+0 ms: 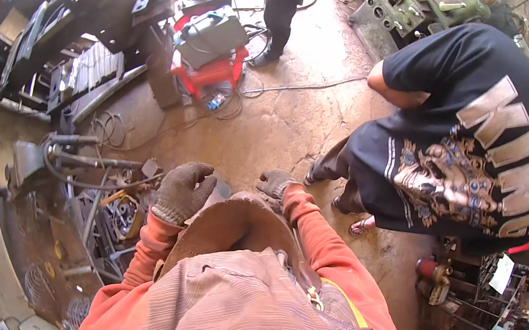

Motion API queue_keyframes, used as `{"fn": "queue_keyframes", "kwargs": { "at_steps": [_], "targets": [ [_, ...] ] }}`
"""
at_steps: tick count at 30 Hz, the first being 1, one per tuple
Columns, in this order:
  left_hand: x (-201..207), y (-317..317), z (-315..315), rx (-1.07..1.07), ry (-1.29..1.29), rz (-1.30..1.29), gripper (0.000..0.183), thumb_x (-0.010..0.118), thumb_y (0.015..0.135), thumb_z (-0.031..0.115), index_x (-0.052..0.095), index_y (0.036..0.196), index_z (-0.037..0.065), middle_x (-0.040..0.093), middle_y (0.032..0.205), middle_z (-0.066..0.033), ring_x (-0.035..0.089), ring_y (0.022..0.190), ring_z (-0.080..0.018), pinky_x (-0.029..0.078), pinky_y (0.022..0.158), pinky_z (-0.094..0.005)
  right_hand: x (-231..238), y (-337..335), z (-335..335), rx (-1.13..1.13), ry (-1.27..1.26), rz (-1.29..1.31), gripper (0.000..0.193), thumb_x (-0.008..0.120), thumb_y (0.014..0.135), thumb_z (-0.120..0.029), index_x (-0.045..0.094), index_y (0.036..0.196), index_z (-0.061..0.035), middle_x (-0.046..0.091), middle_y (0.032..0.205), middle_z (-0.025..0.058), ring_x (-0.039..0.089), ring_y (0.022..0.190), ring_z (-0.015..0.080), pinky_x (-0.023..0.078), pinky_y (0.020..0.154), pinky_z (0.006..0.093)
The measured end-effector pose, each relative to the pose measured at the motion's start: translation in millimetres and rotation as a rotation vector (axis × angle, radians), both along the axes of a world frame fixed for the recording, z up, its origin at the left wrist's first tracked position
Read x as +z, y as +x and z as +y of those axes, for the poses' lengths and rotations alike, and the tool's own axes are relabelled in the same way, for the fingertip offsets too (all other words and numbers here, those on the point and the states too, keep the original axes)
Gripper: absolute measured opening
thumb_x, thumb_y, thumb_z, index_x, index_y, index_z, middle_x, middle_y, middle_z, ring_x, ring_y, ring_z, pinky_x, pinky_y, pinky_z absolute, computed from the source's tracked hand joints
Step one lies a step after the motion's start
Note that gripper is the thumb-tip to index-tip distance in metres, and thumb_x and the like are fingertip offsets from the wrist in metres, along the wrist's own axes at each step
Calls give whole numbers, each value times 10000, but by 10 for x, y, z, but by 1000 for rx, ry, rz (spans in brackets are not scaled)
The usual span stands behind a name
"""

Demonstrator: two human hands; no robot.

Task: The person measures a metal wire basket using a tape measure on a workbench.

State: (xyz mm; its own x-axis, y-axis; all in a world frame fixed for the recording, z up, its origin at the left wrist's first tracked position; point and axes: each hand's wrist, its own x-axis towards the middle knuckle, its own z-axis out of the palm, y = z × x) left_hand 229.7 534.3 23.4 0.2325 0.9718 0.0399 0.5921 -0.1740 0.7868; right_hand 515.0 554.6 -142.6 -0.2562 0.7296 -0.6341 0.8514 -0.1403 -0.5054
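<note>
My left hand (184,193), in a brown knit work glove, is raised beside a curved brown piece (236,230) in front of my body. Its fingers are bent, with a gap between them and the thumb, and nothing shows in it. Beyond the far right edge of that piece is my gloved right hand (273,184), its fingers loosely bent and apart, with no object visible in them. Whether either hand touches the brown piece, I cannot tell. What the piece is stays unclear; brown striped cloth (235,300) covers its near side.
A person in a black shirt (471,143) bends close on my right. Another person (284,7) stands ahead beside a grey machine (212,37) on a red base. Cables (305,88) cross the floor. Metal scrap (120,214) lies left; a green machine (410,7) stands far right.
</note>
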Motion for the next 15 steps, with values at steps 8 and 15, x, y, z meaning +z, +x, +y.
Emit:
{"fn": "queue_keyframes", "kwargs": {
  "at_steps": [8,15],
  "targets": [
    [-1068,-100,1563,-47,-408,187,322,734,926,340,784,1032,40,771,989,-216,752,942,-389,573,843,-468,-36,101,2098,88,86,-30,451,697,905,-392,759,1219,-73,745,1226,216,697,1175,400,543,1014,469],
    [-1299,85,3347,-6,-434,42,330,731,945,282,750,1129,10,773,1036,-226,755,975,-384,577,872,-441,-381,1036,3349,-118,-81,-189,444,690,937,-421,776,1202,-75,749,1244,193,716,1163,393,553,1005,470]
  ]
}}
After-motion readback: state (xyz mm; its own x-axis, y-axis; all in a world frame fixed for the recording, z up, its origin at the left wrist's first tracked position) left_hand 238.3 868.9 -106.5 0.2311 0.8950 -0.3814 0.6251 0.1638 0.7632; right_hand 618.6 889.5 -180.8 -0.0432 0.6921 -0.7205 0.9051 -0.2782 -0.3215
